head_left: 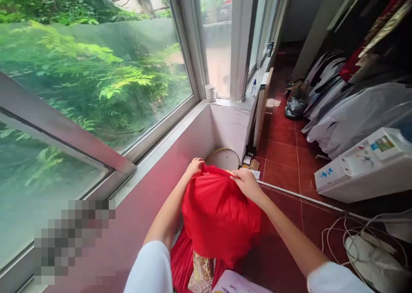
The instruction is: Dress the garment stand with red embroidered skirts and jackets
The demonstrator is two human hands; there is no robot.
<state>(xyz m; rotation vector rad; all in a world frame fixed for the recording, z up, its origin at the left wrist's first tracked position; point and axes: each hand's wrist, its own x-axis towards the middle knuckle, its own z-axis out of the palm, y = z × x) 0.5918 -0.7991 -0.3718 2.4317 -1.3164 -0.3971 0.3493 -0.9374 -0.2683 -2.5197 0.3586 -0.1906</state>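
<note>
A large piece of red cloth [222,211] hangs in front of me, its top edge drawn between both hands. My left hand [195,168] grips that edge at its left end, fingers curled over the fabric. At the right end, my right hand [246,182] is closed on the same edge, thumb along the cloth. The fabric bulges below the hands and hides what lies behind it. Under it, more red fabric shows with a gold patterned panel [203,272]. Whether these are one garment I cannot tell.
A windowsill with a patterned mug [210,93] runs along the left. Beyond the cloth stands a round board [224,156] in the corner. Hanging clothes [337,117], a white box-like unit [363,160] and coiled cables [347,237] are on the right, over red floor tiles [283,172].
</note>
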